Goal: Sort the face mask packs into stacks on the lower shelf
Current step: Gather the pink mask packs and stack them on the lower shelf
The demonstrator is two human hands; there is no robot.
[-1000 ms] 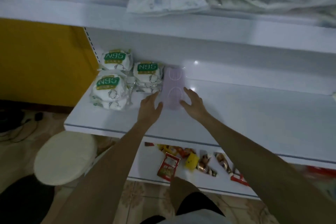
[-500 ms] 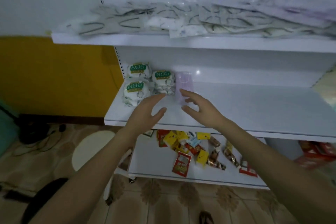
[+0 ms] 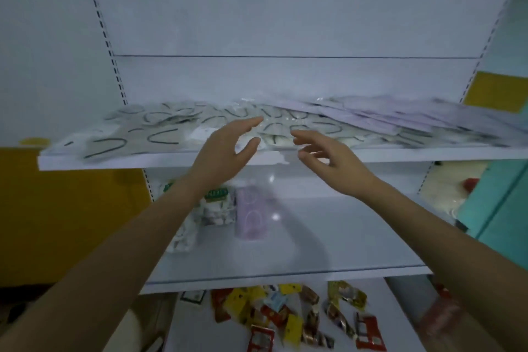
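Note:
Loose face mask packs cover the upper shelf (image 3: 114,161): clear packs with black ear loops (image 3: 148,134) on the left, lilac packs (image 3: 380,116) on the right. My left hand (image 3: 225,148) and my right hand (image 3: 323,157) are raised in front of that shelf's edge, both empty, fingers spread and relaxed. On the lower shelf (image 3: 328,240) a lilac pack (image 3: 251,216) lies beside the white N95 packs (image 3: 213,208), which my left forearm partly hides.
Colourful snack sachets (image 3: 288,314) lie scattered on the bottom shelf. A teal cabinet (image 3: 500,203) stands at the right, a yellow wall (image 3: 71,223) at the left. The right part of the lower shelf is bare.
Both hands let go of the lilac pack on the lower shelf and rose to the upper shelf's front edge. My view tilted upward.

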